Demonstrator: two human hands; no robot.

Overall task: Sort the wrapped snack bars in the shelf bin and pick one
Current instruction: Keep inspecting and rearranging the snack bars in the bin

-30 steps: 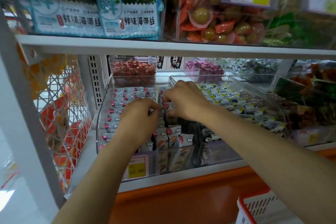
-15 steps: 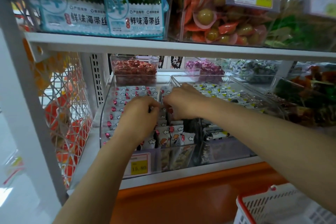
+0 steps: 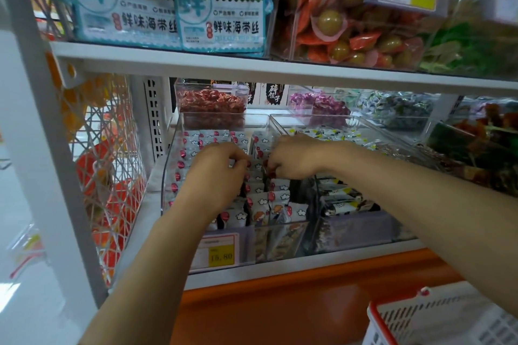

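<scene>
2 hands (image 3: pixel 217 176) (image 3: pixel 297 158), same pos. amid bars (image 3: pixel 262 200)

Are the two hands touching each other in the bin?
Apart. The head view shows snack bars between the left hand and the right hand.

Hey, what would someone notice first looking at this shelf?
The left hand and right hand meet mid-frame, curled among white snack bars in a clear bin. On the upper shelf right, a box of red and green snacks stands out; a red-rimmed basket sits bottom right.
</scene>
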